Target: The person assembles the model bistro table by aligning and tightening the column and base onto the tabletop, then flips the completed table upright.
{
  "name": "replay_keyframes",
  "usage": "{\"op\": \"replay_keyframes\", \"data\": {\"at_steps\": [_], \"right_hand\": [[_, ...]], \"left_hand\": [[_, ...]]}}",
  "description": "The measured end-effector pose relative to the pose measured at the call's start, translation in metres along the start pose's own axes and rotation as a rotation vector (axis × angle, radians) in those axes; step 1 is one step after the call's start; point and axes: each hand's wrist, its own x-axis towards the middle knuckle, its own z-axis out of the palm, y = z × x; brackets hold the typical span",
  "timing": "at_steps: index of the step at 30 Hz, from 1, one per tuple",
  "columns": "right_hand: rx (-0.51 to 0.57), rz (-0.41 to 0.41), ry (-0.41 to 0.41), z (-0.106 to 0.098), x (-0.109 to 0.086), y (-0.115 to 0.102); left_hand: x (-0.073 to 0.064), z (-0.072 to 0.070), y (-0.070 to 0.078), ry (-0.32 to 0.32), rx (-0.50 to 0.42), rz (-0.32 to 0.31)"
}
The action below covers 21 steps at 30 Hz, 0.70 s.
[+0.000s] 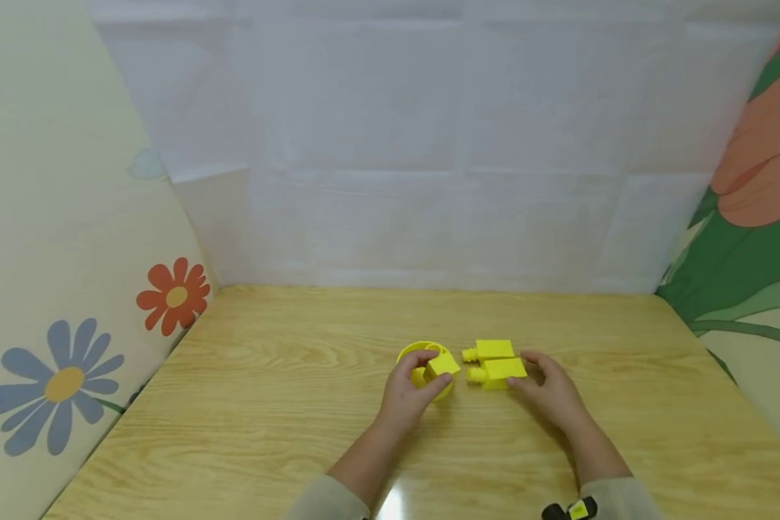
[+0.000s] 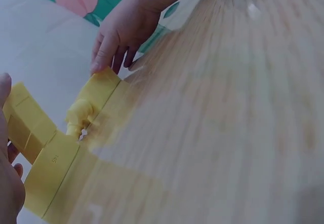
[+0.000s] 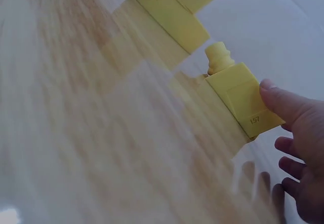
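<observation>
A white sheet (image 1: pixel 442 144) hangs behind the wood table (image 1: pixel 266 375). The left hand (image 1: pixel 409 390), thumb and fingers partly spread, pinches a yellow block (image 1: pixel 443 365) tilted over a round dish (image 2: pixel 55 171) on the table. The right hand (image 1: pixel 555 393) is half open, thumb touching the near block (image 1: pixel 505 371); whether it grips, I cannot tell. Close beside that lies the far block (image 1: pixel 495 349). Both have ridged necks pointing toward the dish.

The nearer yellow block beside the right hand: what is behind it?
Behind it, another yellow block shows its top and neck. The nearer block covers its near side.
</observation>
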Motion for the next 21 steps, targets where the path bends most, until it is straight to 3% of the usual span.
{"op": "replay_keyframes", "data": {"at_steps": [9,16,21], "right_hand": [[-0.01,0.026,-0.008,0.003,0.002,0.003],[-0.004,0.023,-0.02,0.004,-0.001,0.001],[0.037,0.015,-0.043,0.006,-0.002,-0.001]], "left_hand": [[0.002,-0.013,-0.003,-0.02,0.027,-0.055],[0.001,-0.031,-0.004,-0.036,-0.049,-0.043],[0.001,-0.034,-0.005,-0.01,-0.051,-0.036]]}}
